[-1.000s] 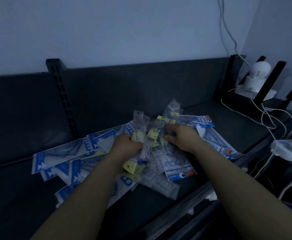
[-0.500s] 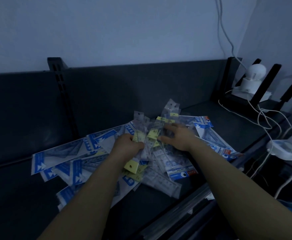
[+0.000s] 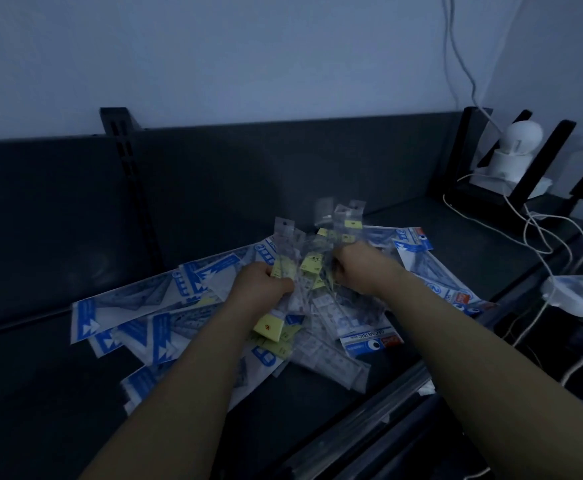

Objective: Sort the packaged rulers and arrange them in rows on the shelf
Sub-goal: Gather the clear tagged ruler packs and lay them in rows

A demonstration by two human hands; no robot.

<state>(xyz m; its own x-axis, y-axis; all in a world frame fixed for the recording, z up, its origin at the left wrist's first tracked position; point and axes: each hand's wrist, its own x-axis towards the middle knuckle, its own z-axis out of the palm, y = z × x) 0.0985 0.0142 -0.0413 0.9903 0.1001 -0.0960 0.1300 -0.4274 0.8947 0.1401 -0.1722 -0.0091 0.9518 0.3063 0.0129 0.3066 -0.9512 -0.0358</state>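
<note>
Packets with blue print (image 3: 124, 313) are lying fanned across the dark shelf (image 3: 41, 393) at the left. Next, the left hand (image 3: 260, 289) is clutching a bunch of clear packets (image 3: 285, 244) with yellow tags, and the right hand (image 3: 359, 271) is gripping more of them.

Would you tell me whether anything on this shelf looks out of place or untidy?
The packaged rulers lie in a jumbled, overlapping heap on the shelf, pointing every way, not in rows. The left hand and right hand grip clear packs at its middle. White cables trail over the shelf's right end.
</note>
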